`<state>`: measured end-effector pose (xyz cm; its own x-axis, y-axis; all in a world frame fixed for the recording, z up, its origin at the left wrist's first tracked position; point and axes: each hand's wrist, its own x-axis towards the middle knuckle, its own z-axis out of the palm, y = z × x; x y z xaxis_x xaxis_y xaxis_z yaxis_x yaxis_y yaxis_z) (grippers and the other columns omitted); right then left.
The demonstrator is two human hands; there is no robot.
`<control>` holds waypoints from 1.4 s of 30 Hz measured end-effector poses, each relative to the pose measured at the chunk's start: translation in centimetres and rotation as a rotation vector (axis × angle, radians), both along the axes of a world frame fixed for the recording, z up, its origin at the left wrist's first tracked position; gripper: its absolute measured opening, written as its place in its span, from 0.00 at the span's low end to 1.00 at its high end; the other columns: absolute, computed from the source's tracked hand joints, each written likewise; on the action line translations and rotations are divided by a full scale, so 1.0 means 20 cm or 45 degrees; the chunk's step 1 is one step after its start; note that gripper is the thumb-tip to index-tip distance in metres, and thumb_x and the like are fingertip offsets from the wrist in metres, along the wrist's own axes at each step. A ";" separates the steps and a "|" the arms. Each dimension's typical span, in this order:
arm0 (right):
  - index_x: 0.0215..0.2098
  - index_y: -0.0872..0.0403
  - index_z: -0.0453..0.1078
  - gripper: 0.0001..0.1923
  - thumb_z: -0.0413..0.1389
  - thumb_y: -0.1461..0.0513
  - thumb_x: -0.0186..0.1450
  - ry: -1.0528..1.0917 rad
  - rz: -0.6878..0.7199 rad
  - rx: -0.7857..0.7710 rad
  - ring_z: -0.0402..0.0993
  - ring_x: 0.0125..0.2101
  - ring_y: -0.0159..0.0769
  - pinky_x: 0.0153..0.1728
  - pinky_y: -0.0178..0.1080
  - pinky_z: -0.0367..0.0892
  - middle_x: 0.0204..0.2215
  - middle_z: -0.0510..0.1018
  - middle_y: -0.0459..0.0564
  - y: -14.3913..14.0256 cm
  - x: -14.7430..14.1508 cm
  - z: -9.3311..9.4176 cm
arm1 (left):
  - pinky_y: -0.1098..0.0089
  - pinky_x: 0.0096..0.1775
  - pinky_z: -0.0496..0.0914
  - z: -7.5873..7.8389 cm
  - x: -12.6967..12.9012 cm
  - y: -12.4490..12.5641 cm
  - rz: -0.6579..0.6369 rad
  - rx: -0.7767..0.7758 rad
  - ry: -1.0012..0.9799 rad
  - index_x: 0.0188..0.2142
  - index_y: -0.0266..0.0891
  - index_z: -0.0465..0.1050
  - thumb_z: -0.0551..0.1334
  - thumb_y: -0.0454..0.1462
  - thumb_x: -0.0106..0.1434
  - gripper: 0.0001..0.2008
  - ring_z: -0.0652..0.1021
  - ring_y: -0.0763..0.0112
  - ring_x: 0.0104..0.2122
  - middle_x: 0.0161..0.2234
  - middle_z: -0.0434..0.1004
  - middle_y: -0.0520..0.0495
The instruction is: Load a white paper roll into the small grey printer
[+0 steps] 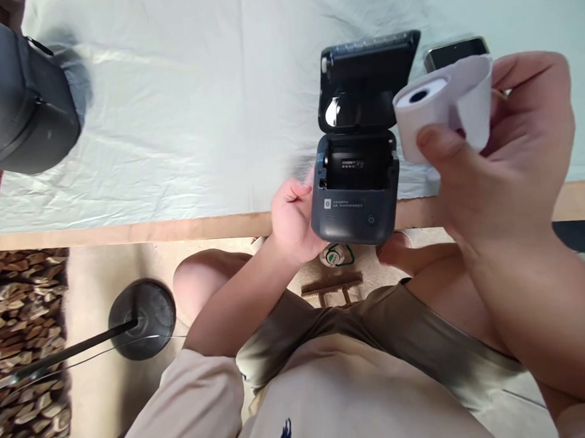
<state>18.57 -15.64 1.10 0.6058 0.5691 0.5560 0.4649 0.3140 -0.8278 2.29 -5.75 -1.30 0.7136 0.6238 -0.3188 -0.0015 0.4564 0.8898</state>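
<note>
Two hands busy: left hand (293, 222) grips printer (355, 194) side, lid up, at bench (165, 121) edge. Right hand (512, 143) pinches paper roll (440, 112) just above-right of printer, near phone (456, 53).

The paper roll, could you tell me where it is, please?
In the head view, the paper roll is in the right hand, beside the printer.

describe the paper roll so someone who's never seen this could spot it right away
Start at the pale cloth-covered table and find the dark printer with its lid up at the near edge, steadied by the left hand. Just right of it, the right hand holds up the paper roll. It is the only white cylinder, with a loose tail curling off.
</note>
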 end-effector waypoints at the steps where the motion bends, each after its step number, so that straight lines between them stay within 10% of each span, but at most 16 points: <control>1: 0.42 0.47 0.69 0.17 0.73 0.56 0.67 -0.093 0.015 -0.002 0.77 0.38 0.34 0.34 0.40 0.66 0.35 0.70 0.44 -0.01 -0.01 0.02 | 0.47 0.54 0.86 -0.01 0.00 0.00 0.041 -0.093 -0.048 0.36 0.45 0.59 0.52 0.46 0.63 0.09 0.88 0.54 0.47 0.38 0.82 0.45; 10: 0.47 0.45 0.69 0.13 0.64 0.65 0.68 -0.759 -0.092 -0.492 0.86 0.47 0.51 0.45 0.53 0.75 0.47 0.88 0.46 -0.07 -0.05 0.04 | 0.50 0.56 0.81 -0.02 0.02 -0.02 -0.111 -0.190 -0.090 0.60 0.46 0.63 0.48 0.55 0.67 0.28 0.87 0.53 0.53 0.51 0.85 0.44; 20: 0.42 0.50 0.78 0.04 0.60 0.64 0.71 -1.090 -0.175 -0.398 0.87 0.44 0.43 0.44 0.45 0.73 0.46 0.89 0.47 -0.05 0.00 0.01 | 0.60 0.55 0.79 0.04 0.03 -0.04 0.090 -0.739 -0.445 0.45 0.42 0.74 0.55 0.40 0.65 0.13 0.86 0.59 0.44 0.36 0.82 0.49; 27: 0.43 0.46 0.78 0.05 0.67 0.63 0.72 -1.075 -0.002 -0.168 0.84 0.44 0.42 0.46 0.47 0.72 0.37 0.87 0.44 -0.08 -0.06 -0.02 | 0.57 0.59 0.80 0.04 0.01 -0.02 0.176 -0.812 -0.439 0.50 0.43 0.74 0.57 0.42 0.69 0.14 0.87 0.54 0.54 0.42 0.85 0.47; 34: 0.47 0.46 0.79 0.07 0.57 0.57 0.77 -0.931 0.127 -0.041 0.84 0.42 0.43 0.45 0.50 0.73 0.38 0.86 0.49 -0.10 -0.06 -0.03 | 0.62 0.53 0.79 -0.01 0.02 -0.06 0.107 -0.396 -0.417 0.59 0.46 0.70 0.75 0.37 0.59 0.30 0.87 0.62 0.46 0.44 0.84 0.52; 42: 0.56 0.41 0.70 0.15 0.59 0.50 0.73 -0.238 -0.065 -0.178 0.80 0.52 0.44 0.39 0.45 0.75 0.54 0.77 0.52 -0.04 0.04 -0.11 | 0.43 0.64 0.78 -0.03 0.00 -0.08 -0.019 -0.237 -0.313 0.66 0.51 0.69 0.82 0.42 0.50 0.46 0.84 0.38 0.62 0.50 0.84 0.46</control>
<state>19.38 -16.36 -1.12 0.5295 0.6197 0.5794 0.6267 0.1745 -0.7594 2.37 -7.29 -1.98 0.7922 0.5599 -0.2429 -0.1987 0.6130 0.7647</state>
